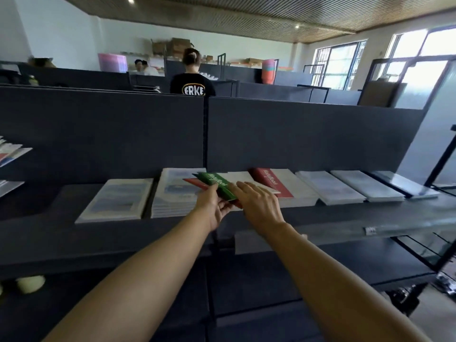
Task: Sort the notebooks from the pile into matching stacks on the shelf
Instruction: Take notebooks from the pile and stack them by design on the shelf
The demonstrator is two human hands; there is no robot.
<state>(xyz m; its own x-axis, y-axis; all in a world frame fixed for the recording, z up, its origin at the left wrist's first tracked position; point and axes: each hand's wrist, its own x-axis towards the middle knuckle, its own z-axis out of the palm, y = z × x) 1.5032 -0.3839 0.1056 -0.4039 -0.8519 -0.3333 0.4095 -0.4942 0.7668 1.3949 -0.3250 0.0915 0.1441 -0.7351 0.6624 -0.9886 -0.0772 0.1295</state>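
Observation:
A green notebook (217, 185) with white lettering is gripped at its near end by my left hand (213, 209), with a red notebook (191, 181) showing under it. My right hand (259, 202) lies flat, fingers spread, on the white pile just right of the green one. A second red notebook (271, 183) rests on a white stack behind my right hand. All this is over the dark shelf (61, 213), where a tall stack of pale blue-printed notebooks (177, 193) stands left of my hands.
A low pale stack (118, 201) lies further left, and several white stacks (330, 187) run along the shelf to the right. A dark back panel (123, 134) rises behind. A person in a black shirt (191, 82) stands beyond it. Lower shelves sit beneath.

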